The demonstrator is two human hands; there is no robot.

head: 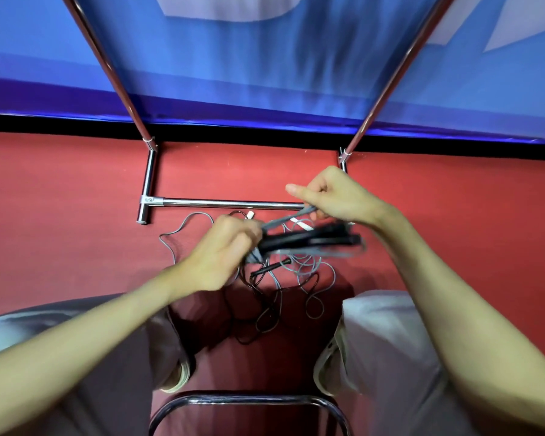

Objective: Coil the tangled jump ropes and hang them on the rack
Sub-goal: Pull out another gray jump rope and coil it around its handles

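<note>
Gripping at mid-frame, left hand [224, 247] clamps the jump-rope bundle [312, 239] — long axis left-to-right; right hand [331, 196] pinches grey cord [283, 220] above it; rack [227, 202] just beyond.

A seated person's left hand [224, 250] and right hand [334, 196] hold a bundle of jump ropes [312, 239] above a tangle of cords [274, 297] on the floor [60, 215], between the knees, with the rack [227, 202] standing behind, before a banner [265, 58].
</note>
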